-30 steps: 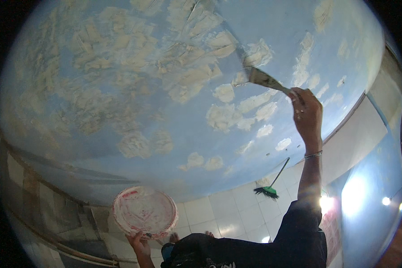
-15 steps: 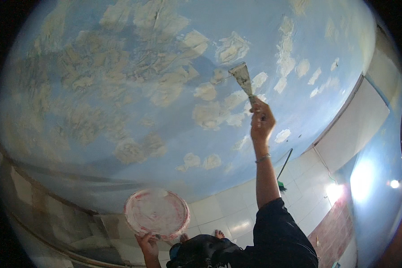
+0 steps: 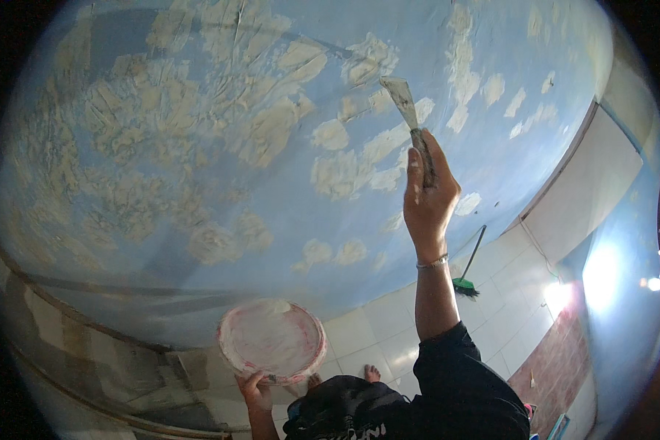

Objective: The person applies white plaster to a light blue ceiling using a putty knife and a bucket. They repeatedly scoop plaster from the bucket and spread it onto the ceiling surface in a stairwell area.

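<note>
My right hand (image 3: 431, 191) is closed round the handle of a putty knife, its narrow-to-wide metal blade (image 3: 400, 95) pointing up against the light-blue wall (image 3: 161, 275), among rough off-white filler patches. Whether the blade touches the surface I cannot tell. Low at the centre-left, my left hand (image 3: 255, 390) grips the near rim of a round, shallow plastic lid or tray (image 3: 270, 336), smeared white with pink-red showing through. My bare feet (image 3: 372, 372) show below, beside my dark clothing.
A green broom (image 3: 466, 284) with a long handle stands on the white tiled floor (image 3: 352, 330) by the wall's foot. At the right are a pale panel (image 3: 572, 187), a thin cable, bright lamps (image 3: 557, 295) and a reddish tiled area (image 3: 543, 367). Dim ledges curve along the left.
My right hand has moved left with the putty knife, which now points more upright. My left hand and the lid have shifted right in the view, and the wall patches sit slightly higher.
</note>
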Demonstrator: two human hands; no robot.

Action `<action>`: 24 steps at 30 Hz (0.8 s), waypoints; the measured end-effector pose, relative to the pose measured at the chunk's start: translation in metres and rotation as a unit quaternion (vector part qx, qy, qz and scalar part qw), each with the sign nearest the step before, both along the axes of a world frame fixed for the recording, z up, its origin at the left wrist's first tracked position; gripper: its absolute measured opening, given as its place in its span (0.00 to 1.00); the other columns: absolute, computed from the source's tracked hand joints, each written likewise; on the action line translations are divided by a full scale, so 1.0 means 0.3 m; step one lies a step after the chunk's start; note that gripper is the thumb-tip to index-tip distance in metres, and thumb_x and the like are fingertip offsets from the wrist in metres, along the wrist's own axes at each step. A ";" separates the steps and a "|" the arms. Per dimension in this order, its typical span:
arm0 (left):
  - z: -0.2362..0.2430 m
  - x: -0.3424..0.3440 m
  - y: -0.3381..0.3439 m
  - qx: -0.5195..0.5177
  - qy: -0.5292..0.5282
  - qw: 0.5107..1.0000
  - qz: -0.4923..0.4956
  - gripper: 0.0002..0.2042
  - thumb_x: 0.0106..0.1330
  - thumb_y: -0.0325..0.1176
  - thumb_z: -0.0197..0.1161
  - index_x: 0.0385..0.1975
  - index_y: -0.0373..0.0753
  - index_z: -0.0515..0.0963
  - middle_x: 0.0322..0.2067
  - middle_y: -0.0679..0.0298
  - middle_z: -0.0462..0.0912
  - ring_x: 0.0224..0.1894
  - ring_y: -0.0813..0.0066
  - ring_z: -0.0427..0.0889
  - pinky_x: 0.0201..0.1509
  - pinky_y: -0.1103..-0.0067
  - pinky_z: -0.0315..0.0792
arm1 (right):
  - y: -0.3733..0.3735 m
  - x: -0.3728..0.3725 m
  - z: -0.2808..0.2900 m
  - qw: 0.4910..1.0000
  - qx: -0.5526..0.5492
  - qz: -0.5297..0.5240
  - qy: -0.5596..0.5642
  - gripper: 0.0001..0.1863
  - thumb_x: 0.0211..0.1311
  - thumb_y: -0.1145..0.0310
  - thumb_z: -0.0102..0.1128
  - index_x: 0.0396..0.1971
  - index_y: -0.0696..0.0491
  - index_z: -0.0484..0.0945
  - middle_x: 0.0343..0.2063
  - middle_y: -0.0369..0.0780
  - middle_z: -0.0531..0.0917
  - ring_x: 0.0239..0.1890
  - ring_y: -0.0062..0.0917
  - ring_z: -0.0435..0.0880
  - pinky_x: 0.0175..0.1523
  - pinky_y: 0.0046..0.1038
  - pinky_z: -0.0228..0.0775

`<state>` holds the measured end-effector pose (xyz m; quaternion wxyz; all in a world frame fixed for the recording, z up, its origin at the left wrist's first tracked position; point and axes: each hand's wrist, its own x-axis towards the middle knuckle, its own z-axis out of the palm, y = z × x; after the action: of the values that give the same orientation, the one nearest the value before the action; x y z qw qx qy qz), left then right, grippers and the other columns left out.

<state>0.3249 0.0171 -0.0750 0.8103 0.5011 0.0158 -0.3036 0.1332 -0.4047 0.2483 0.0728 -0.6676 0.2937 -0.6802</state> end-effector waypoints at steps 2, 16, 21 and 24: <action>-0.032 0.010 0.004 0.014 -0.026 0.999 -0.020 0.38 0.53 0.21 0.62 0.69 0.40 0.61 0.58 0.58 0.72 0.58 0.61 0.76 0.61 0.66 0.73 | 0.028 0.034 0.007 0.999 0.003 -0.017 0.037 0.20 0.71 0.70 0.62 0.60 0.55 0.77 0.30 0.46 0.88 0.28 0.26 0.90 0.28 0.31 0.80; -0.012 0.035 -0.022 0.007 -0.096 0.993 -0.071 0.38 0.53 0.21 0.61 0.69 0.39 0.61 0.58 0.59 0.73 0.60 0.60 0.75 0.63 0.66 0.72 | 0.095 0.049 0.010 0.995 0.051 -0.075 0.028 0.19 0.72 0.67 0.60 0.59 0.56 0.78 0.22 0.43 0.86 0.18 0.24 0.83 0.23 0.28 0.73; 0.016 0.032 -0.021 0.006 -0.048 0.996 -0.068 0.40 0.52 0.22 0.62 0.70 0.39 0.60 0.58 0.58 0.73 0.57 0.61 0.78 0.54 0.69 0.80 | 0.179 0.065 -0.075 0.996 0.063 -0.020 0.067 0.19 0.73 0.68 0.59 0.60 0.54 0.76 0.28 0.47 0.88 0.27 0.28 0.89 0.29 0.32 0.80; 0.043 0.033 -0.027 0.006 -0.078 0.994 -0.075 0.39 0.52 0.22 0.62 0.69 0.40 0.61 0.57 0.58 0.74 0.56 0.61 0.79 0.50 0.69 0.81 | 0.153 0.066 -0.118 1.000 0.002 -0.004 0.007 0.19 0.73 0.69 0.59 0.62 0.53 0.75 0.34 0.50 0.89 0.33 0.30 0.91 0.34 0.34 0.84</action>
<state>0.3348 0.0090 -0.0621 0.7807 0.5279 -0.0835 -0.3236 0.1530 -0.3589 0.2128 0.0696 -0.6711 0.2981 -0.6752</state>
